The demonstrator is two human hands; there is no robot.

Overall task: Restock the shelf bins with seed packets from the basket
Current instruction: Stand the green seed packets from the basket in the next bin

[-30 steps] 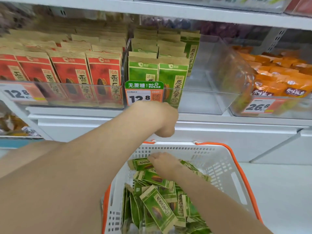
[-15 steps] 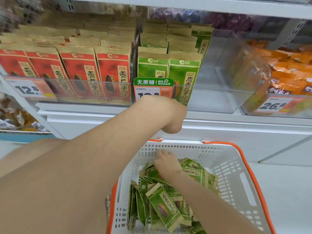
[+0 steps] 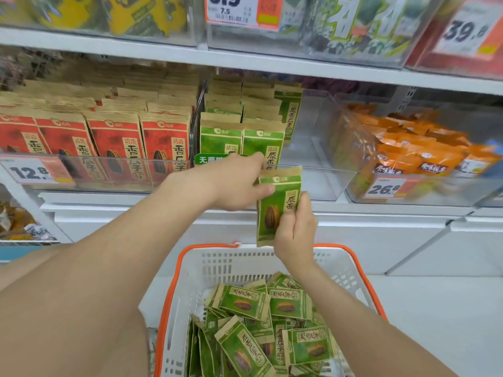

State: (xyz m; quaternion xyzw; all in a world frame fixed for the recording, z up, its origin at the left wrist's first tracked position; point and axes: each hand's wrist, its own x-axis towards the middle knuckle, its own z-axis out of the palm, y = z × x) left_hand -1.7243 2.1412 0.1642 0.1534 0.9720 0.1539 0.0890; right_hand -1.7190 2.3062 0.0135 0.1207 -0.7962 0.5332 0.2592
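Much of the scene is cut off or veiled. The top shelf's bins show only their lower halves, their price tags cropped, and the clear bin fronts glare enough to blur what sits behind. The green shelf tag (image 3: 217,159) is mostly covered by the left hand (image 3: 234,183), and the bottom of the white basket (image 3: 245,263) runs out of frame, so the loose green packets (image 3: 272,322) heaped in it cannot be counted exactly — roughly ten faces show, overlapping.

One green seed packet (image 3: 277,205) is held upright in the air, above the basket's far rim and in front of the lower edge of the green bin (image 3: 321,183). Both hands grip it: the left hand's thumb and fingers pinch its upper left edge, and the right hand (image 3: 295,235) clamps its lower right side, fingers curled round the back.

In the green bin, two rows of packets stand at the left, plus one packet farther back; its right half is bare. The red bin (image 3: 95,170) shows four front packets, the leftmost cropped. The orange bags (image 3: 413,148) at the right are too blurred to count.
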